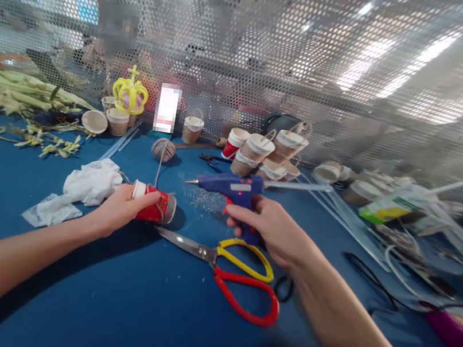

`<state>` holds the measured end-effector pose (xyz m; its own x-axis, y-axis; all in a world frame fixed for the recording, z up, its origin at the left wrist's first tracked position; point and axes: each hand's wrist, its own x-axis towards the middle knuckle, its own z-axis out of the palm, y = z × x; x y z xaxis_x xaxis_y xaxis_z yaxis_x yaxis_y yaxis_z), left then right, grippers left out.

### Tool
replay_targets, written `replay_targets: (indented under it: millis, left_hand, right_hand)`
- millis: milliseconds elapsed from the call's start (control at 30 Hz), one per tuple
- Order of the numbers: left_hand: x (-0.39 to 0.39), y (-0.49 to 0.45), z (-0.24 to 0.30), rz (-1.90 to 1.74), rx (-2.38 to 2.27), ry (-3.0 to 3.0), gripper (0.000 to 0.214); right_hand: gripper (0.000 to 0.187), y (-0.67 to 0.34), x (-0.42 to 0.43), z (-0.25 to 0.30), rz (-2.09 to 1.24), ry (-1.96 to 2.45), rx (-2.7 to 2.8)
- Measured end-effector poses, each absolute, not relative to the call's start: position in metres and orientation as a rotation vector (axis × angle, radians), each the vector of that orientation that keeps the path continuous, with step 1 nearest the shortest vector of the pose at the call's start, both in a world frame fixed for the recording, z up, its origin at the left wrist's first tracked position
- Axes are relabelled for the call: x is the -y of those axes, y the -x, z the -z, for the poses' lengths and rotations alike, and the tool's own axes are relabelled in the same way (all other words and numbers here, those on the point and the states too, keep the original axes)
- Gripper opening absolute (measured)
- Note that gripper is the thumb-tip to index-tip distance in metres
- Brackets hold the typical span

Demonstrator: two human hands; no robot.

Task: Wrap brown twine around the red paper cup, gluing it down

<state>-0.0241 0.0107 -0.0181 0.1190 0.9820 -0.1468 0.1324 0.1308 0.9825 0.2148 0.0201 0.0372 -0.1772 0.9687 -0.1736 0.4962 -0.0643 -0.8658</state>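
Observation:
My left hand point(121, 209) is closed round a red paper cup point(152, 203) lying on its side. Grey cord is wrapped at the cup's right end, and a strand crosses its red side. Behind it sits a ball of grey yarn point(163, 150) with a strand running down toward the cup. In my right hand point(270, 223) is a blue glue gun point(230, 185), its metal nozzle pointing left and a small red light lit. My fingers are at its orange trigger. Beneath the gun lie open scissors point(204, 252) with one yellow and one red handle.
Crumpled white tissue point(93, 182) lies left of the cup. Cord-wrapped cups point(255, 149) stand at the back, near pliers point(211, 162). Clear glue sticks point(349, 226), a black cable point(372, 281) and a purple object point(451, 334) are right. Husks point(17, 92) lie left; perforated metal point(232, 52) rises behind.

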Motion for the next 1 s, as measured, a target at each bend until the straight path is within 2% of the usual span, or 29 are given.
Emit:
replay_targets:
  millis: [267, 467, 633, 1000]
  left_hand:
    - [-0.008, 0.023, 0.014, -0.915, -1.261, -1.395, 0.03]
    - [-0.009, 0.024, 0.015, -0.914, -1.289, -1.379, 0.032]
    - [-0.009, 0.023, 0.012, -0.912, -1.295, -1.37, 0.033]
    - [-0.009, 0.023, 0.014, -0.915, -1.318, -1.364, 0.033]
  right_hand:
    - [0.024, -0.191, 0.018, -0.037, -1.142, 1.632, 1.817]
    - [0.022, -0.19, 0.022, -0.027, -0.845, 1.627, 1.916]
    - [0.02, -0.189, 0.021, -0.022, -0.735, 1.644, 1.997]
    - [0.022, -0.188, 0.02, -0.022, -0.754, 1.674, 2.02]
